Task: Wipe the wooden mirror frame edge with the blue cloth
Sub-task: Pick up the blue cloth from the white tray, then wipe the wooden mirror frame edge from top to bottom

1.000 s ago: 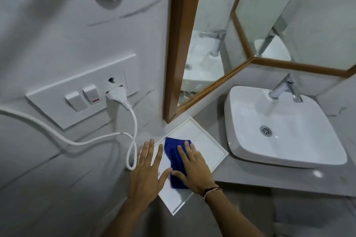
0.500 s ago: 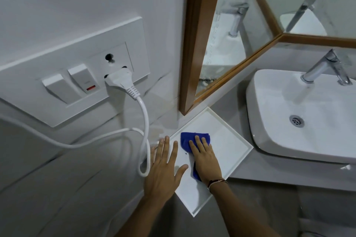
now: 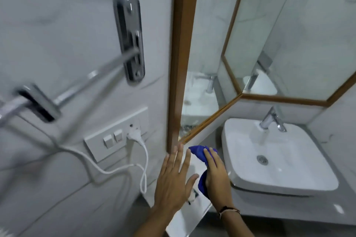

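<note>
Blue cloth [image 3: 201, 155] is bunched in the right hand [image 3: 216, 174], whose fingers are curled over it so that folds stick out above the fingertips and below the palm. The cloth is held just right of the bottom corner of the brown wooden mirror frame [image 3: 182, 59]; whether it touches the wood cannot be told from this blurred view. The left hand [image 3: 174, 180] is spread flat with fingers splayed and nothing gripped, its fingertips lying at the lower end of the frame's vertical edge, near the marbled grey wall [image 3: 57, 25]. The two hands are seen side by side and close, the left thumb nearly reaching the cloth, yet they are not joined. A thin band [image 3: 229, 210] is worn at the right wrist.

Beneath the hands a white rectangular tray [image 3: 185, 215] is seen on the grey counter [image 3: 289, 211], mostly covered by them. To the right a white square basin [image 3: 289, 161] with a chrome tap [image 3: 271, 119] is set on the counter, and both are mirrored in the glass above. On the wall to the left a white switch plate [image 3: 115, 136] carries two rocker switches and a white plug [image 3: 133, 132], from which a white cord [image 3: 107, 169] hangs in loops. Higher up, a chrome wall bracket with a rail [image 3: 130, 34] is mounted, smeared by motion.
</note>
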